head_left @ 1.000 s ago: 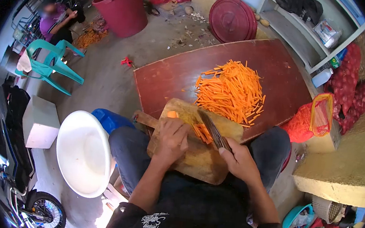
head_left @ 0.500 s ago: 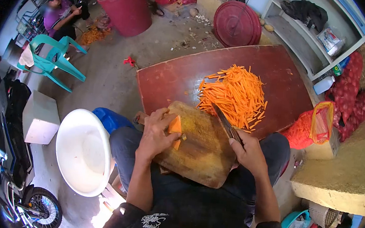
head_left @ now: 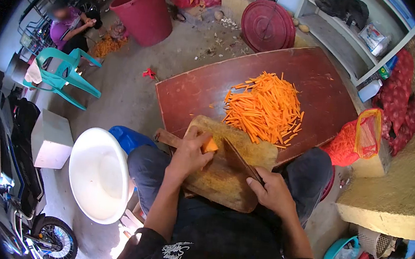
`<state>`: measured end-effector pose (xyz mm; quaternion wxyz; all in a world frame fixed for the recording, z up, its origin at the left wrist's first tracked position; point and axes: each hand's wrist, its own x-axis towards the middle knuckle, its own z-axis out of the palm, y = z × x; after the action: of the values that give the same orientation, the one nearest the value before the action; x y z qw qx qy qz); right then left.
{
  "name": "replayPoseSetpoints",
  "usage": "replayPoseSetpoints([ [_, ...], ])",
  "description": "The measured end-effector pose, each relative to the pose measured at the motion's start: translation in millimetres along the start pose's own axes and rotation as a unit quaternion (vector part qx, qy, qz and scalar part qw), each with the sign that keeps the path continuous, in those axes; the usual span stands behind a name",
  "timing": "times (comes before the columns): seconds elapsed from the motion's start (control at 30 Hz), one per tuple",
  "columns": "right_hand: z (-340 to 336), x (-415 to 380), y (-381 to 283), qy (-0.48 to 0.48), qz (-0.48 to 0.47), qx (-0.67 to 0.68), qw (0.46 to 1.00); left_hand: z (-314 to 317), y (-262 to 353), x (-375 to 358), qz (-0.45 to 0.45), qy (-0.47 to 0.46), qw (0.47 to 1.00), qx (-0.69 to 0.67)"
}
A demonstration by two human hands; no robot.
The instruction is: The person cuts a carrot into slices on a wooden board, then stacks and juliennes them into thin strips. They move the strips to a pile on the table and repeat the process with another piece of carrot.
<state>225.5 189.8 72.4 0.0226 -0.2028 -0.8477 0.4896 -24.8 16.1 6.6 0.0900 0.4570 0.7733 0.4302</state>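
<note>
My left hand (head_left: 192, 153) is closed around an orange piece of carrot (head_left: 210, 145) over the left part of a worn wooden cutting board (head_left: 232, 182). The board rests across my lap, its handle pointing left. In my right hand (head_left: 274, 191) is a knife (head_left: 239, 158), its dark blade slanting up and left over the board, a little apart from the carrot. Just past the board, a heap of carrot sticks (head_left: 264, 107) lies on a reddish-brown low table (head_left: 186, 95).
Left of me stands a white basin (head_left: 98, 174) beside a blue container (head_left: 129, 139). A green plastic chair (head_left: 68, 73) and a seated person (head_left: 70, 26) are farther back, near a tall red bin (head_left: 144, 11). A red mesh sack (head_left: 348, 143) sits at right.
My left hand has lifted and turned the carrot piece slightly to the right. The knife has come left from the carrot heap to over the middle of the board.
</note>
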Motion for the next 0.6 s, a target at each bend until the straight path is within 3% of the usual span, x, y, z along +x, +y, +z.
replayPoseSetpoints([
  [0.1, -4.1, -0.2, 1.0, 0.007, 0.014, 0.001, 1.000, 10.6, 26.3, 2.4, -0.018, -0.045, 0.994, 0.099],
  [0.2, -7.6, -0.7, 0.7, 0.004, 0.021, 0.006, 1.000, 29.6, 20.0, 0.4, 0.038, 0.000, 0.992, 0.123],
  [0.5, -4.0, 5.0, 1.9, 0.005, 0.006, 0.032, 0.999, 12.4, 24.7, -1.3, 0.012, 0.002, 1.000, 0.020],
  [0.6, 1.4, 10.8, 0.7, -0.005, -0.012, 0.035, 0.999, 3.3, 28.3, -1.8, -0.056, -0.036, 0.998, -0.013],
])
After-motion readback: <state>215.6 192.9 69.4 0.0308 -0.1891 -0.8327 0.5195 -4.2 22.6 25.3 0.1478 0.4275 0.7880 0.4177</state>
